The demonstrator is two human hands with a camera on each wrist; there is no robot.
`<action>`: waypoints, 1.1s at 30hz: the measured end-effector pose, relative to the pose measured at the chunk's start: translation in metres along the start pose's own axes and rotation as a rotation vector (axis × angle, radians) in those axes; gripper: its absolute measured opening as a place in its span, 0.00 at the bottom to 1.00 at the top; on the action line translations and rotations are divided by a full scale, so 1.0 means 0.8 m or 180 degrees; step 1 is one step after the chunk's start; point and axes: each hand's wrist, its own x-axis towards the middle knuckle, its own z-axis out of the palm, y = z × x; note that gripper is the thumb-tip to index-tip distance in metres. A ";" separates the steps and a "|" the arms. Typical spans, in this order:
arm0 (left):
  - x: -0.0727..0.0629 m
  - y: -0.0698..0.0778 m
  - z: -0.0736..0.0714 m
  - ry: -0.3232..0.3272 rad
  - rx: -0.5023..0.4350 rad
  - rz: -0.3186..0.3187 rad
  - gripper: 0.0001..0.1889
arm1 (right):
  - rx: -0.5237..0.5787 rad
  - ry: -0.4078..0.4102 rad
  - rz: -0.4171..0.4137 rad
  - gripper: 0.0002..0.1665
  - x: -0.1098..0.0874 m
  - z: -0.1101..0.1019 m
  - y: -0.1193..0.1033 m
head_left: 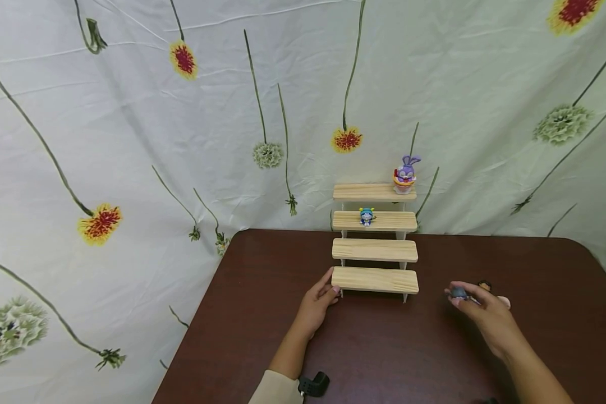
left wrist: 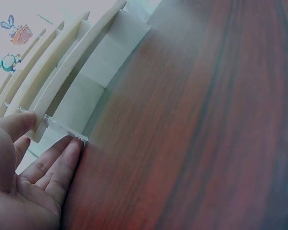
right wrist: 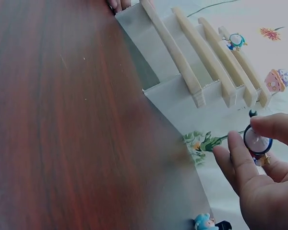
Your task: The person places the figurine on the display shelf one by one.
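A stepped display stand with several pale wooden steps and white side panels stands on the table. My left hand grips the left end of its lowest step, thumb at the board's edge and fingers against the side panel. Right of the stand, my right hand pinches a small blue-grey figurine between thumb and fingers. In the right wrist view this figurine shows a round pale part with a dark blue rim; the fingers hide some of it.
A purple rabbit figurine sits on the top step's right end, and a blue figurine on the step below. Beyond my right hand are a dark-haired figurine and a pale object. A flowered cloth hangs behind the brown table.
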 end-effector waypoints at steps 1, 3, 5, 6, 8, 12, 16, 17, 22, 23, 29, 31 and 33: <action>0.000 0.000 0.000 -0.0004 -0.0003 0.0004 0.32 | 0.0035 -0.0023 -0.0021 0.21 0.001 0.001 0.000; 0.000 -0.001 0.000 -0.0008 -0.0008 0.0009 0.32 | 0.0147 -0.0079 -0.0083 0.22 0.002 0.003 0.000; -0.001 -0.001 0.000 -0.0003 -0.0013 0.0012 0.32 | 0.0237 -0.0146 -0.0156 0.22 0.005 0.005 -0.001; -0.001 -0.001 0.000 -0.0001 -0.0012 0.0009 0.32 | 0.0260 -0.0180 -0.0188 0.23 0.005 0.006 -0.001; -0.001 -0.001 0.000 0.0004 -0.0005 0.0016 0.31 | 0.0285 -0.0218 -0.0238 0.22 0.007 0.008 -0.001; -0.002 -0.002 0.000 0.0010 0.0020 -0.0008 0.32 | 0.0080 -0.0101 -0.0233 0.21 0.009 0.012 -0.003; -0.002 -0.001 0.000 0.0012 0.0015 -0.0036 0.32 | -0.0356 0.0138 -0.0107 0.21 0.011 0.014 -0.007; -0.002 -0.002 0.000 0.0012 0.0012 -0.0036 0.32 | -0.0481 0.0179 -0.0072 0.22 0.012 0.015 -0.008; -0.002 -0.001 0.000 0.0009 0.0014 -0.0030 0.31 | -0.0857 0.0266 0.0043 0.26 0.017 0.018 -0.013; -0.002 0.000 0.000 0.0008 0.0018 -0.0030 0.31 | -0.0900 0.0269 0.0055 0.26 0.018 0.019 -0.015; -0.002 0.000 0.001 0.0006 0.0013 -0.0016 0.31 | -0.1024 0.0245 0.0096 0.29 0.027 0.024 -0.022; -0.002 0.000 0.000 0.0005 0.0008 -0.0007 0.32 | -0.1077 0.0244 0.0112 0.30 0.031 0.026 -0.025; -0.001 0.000 0.000 0.0001 -0.0006 0.0011 0.32 | -0.1142 0.0240 0.0124 0.30 0.035 0.029 -0.027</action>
